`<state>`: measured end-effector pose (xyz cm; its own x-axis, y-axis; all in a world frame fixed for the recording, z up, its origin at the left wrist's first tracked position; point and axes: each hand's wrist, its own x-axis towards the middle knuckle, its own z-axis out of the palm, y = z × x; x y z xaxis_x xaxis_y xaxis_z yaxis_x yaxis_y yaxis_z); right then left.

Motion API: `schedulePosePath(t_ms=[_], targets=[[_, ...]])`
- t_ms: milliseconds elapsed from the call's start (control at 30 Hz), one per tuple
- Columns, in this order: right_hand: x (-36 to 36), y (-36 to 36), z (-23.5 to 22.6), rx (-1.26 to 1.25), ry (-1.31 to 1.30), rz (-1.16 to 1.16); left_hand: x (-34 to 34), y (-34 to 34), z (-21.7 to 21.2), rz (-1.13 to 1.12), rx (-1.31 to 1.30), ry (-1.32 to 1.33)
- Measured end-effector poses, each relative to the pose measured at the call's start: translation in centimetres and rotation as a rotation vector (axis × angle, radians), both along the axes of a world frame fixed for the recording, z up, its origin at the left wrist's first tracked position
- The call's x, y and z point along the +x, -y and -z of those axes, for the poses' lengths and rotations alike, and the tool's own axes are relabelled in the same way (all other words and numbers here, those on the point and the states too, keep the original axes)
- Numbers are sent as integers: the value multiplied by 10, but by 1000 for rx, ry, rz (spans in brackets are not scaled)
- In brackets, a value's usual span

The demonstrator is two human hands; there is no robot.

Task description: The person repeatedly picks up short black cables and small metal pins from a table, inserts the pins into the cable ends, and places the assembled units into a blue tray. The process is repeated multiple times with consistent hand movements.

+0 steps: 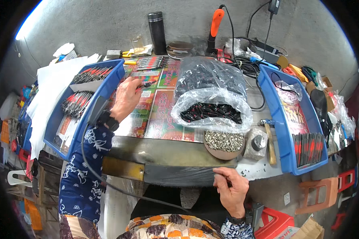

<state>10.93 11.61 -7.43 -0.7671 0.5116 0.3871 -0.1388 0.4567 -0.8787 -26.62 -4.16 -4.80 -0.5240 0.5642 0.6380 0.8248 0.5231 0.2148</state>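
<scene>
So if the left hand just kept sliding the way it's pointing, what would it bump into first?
The left hand holds a small red-and-black piece and points up and to the right across the colourful printed mat. The first thing in that line looks like the big clear plastic bag of dark pieces, though depth is hard to judge.

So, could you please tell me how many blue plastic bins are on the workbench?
2. One blue bin sits at the left, beside the left hand; the other blue bin sits at the right edge. Clutter could hide others.
</scene>
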Motion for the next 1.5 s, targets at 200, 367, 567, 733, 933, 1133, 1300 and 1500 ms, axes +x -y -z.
schedulePosePath(t_ms=[200, 367, 567, 733, 933, 1133, 1300, 1500], targets=[[0, -5, -6, 37, 48, -55, -51, -32, 13, -173, -74, 38], [-3, -7, -12, 147, 56, -49, -80, -52, 24, -182, -128, -9], [-4, -10, -18, 124, 24, -117, -108, -65, 32, -133, -143, -41], [-7, -11, -18, 185, -5, -132, -124, -69, 38, -136, -204, -170], [-8, -9, -20, 216, 4, -123, -131, -71, 40, -142, -250, -301], [-7, -6, -20, 193, 25, -120, -131, -74, 40, -139, -266, -265], [-3, -2, -23, 217, 97, -96, -112, -63, 29, -60, -208, -237], [1, 1, -17, 259, 159, -35, -84, -25, -39, -80, -325, -335]])
